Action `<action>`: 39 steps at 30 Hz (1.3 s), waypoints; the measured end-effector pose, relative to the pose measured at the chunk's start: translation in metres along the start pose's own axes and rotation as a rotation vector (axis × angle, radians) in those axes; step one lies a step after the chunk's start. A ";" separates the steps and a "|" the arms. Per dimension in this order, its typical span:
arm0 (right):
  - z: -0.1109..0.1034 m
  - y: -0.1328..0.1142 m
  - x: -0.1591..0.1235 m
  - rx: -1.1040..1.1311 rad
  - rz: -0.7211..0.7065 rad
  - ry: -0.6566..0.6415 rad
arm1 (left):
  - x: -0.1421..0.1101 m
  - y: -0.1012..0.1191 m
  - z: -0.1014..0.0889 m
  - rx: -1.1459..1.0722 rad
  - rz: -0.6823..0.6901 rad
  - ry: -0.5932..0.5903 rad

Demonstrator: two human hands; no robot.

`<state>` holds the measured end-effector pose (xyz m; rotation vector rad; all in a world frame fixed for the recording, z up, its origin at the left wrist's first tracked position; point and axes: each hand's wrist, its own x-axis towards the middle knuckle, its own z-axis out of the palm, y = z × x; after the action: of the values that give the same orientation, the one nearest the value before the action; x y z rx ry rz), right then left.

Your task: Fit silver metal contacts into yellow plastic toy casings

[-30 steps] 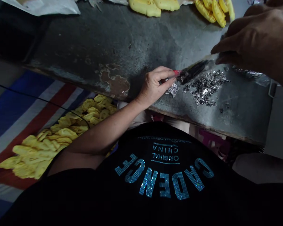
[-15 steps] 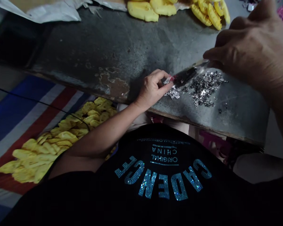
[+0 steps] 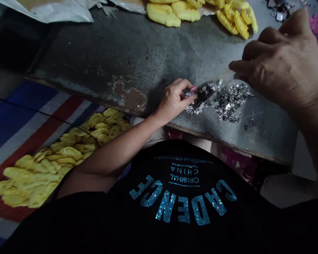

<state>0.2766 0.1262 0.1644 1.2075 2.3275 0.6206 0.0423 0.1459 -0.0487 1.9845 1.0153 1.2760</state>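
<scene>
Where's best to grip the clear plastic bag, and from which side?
Probably pinch the clear plastic bag at its raised end, from above on the right, as the right hand does: it slants down toward the left hand, with silvery bits inside gathered low.

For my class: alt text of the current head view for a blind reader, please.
A left hand and right hand hold a tilted clear bag of small pieces beside a shiny silvery pile on a grey table.
</scene>
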 end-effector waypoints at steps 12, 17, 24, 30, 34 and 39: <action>0.020 0.005 -0.013 0.141 0.099 0.056 | 0.013 0.004 -0.002 -0.015 0.017 -0.006; 0.031 0.003 -0.013 0.143 0.112 0.017 | 0.013 0.001 0.001 -0.038 0.000 0.004; 0.084 0.012 -0.023 0.463 0.247 0.096 | 0.046 0.003 0.006 -0.047 -0.028 -0.059; 0.129 0.005 -0.042 1.004 0.354 0.244 | 0.084 0.031 -0.002 -0.092 0.077 -0.108; 0.142 -0.004 -0.056 1.261 0.387 0.348 | 0.116 0.061 -0.008 -0.092 0.173 -0.156; 0.152 -0.016 -0.078 1.554 0.533 0.574 | 0.163 0.134 -0.001 -0.060 0.347 -0.252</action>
<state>0.3942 0.0808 0.0475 2.5343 2.8719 -1.1845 0.1224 0.2079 0.1366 2.2718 0.5228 1.1701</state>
